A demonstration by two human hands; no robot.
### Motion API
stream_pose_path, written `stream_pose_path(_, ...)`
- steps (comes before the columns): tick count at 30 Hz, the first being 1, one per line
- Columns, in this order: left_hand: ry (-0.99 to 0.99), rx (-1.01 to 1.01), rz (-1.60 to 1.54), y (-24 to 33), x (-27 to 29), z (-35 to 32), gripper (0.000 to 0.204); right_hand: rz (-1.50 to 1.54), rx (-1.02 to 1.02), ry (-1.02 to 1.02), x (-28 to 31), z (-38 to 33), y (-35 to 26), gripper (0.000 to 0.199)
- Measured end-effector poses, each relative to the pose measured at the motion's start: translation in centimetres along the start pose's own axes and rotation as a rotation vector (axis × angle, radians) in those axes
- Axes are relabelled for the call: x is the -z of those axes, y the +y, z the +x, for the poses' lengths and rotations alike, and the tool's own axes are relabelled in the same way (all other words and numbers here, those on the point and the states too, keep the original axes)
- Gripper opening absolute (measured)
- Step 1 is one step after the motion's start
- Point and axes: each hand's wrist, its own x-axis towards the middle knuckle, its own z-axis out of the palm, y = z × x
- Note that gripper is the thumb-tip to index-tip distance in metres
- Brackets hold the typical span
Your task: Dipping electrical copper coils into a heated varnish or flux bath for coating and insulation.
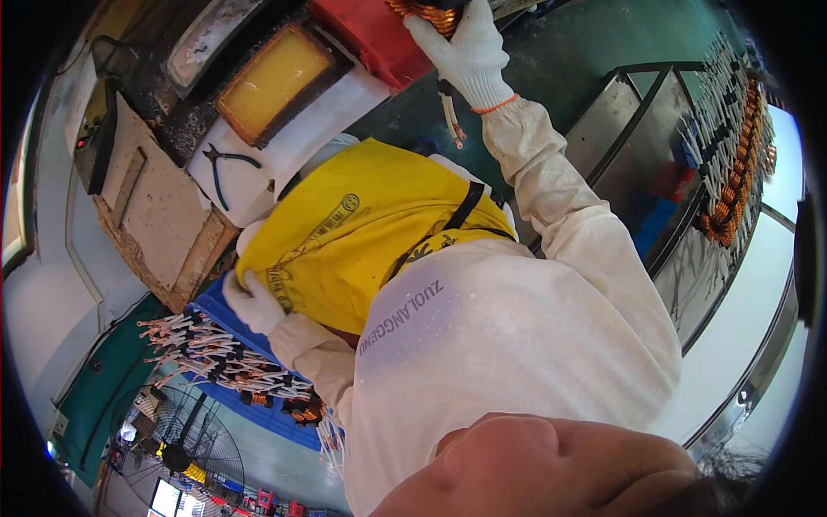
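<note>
Closest to the lens is the chest of a white coverall (517,345), crossed by a line of pale grey lettering. Over it hangs a yellow apron (362,241) printed with dark text and a round emblem. The right hand (465,52), in a white knit glove with an orange cuff line, reaches up to the top edge of the view. Its fingers are curled down onto a copper coil (431,13) that sits in a red tray (370,39). The left hand (251,303), also gloved, rests where the apron's hem meets the rim of a blue crate (263,412); whether it grips either one I cannot tell. A heap of wound coils (215,349) with white leads lies across that crate. A long row of similar coils (732,172) hangs on a metal rack (620,121) at the right. Judging from this, much of the batch has been handled and one piece is in hand, though the view does not show how many remain in the red tray. Just beside that tray sits a dark-framed yellow block (271,82). Below it a pair of dark-handled cutters (226,168) lies on a white surface. A floor fan (185,431) stands well apart, near the lower left rim.
</note>
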Motion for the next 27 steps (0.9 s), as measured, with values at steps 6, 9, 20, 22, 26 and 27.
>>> stream_pose_path(6, 0.125, 0.117, -0.067, 0.9, 2.6, 2.4, 0.044, 0.000, 0.031, 0.001, -0.4, 0.0, 0.5, 0.060)
stream_pose_path(9, 0.077, 0.135, -0.007, 0.9, 3.0, 1.9, 0.050, -0.023, 0.060, 0.007, -0.6, 0.2, 1.5, 0.060)
stream_pose_path(20, 0.193, 0.234, 0.139, -2.3, -3.7, 0.4, 0.050, 0.015, 0.018, -0.029, -0.3, 0.2, 0.6, 0.061)
stream_pose_path(22, 0.207, 0.240, 0.116, -2.2, -3.8, 0.3, 0.050, 0.032, 0.083, -0.003, -0.5, 0.3, 1.1, 0.060)
stream_pose_path(26, 0.383, -0.155, 0.397, -8.3, -4.3, 1.1, 0.049, -0.166, 0.042, -0.019, -0.5, -0.1, 1.7, 0.063)
stream_pose_path(27, 0.413, -0.155, 0.381, -8.8, -4.6, 1.1, 0.049, -0.149, 0.069, -0.008, -0.8, 0.0, 2.3, 0.063)
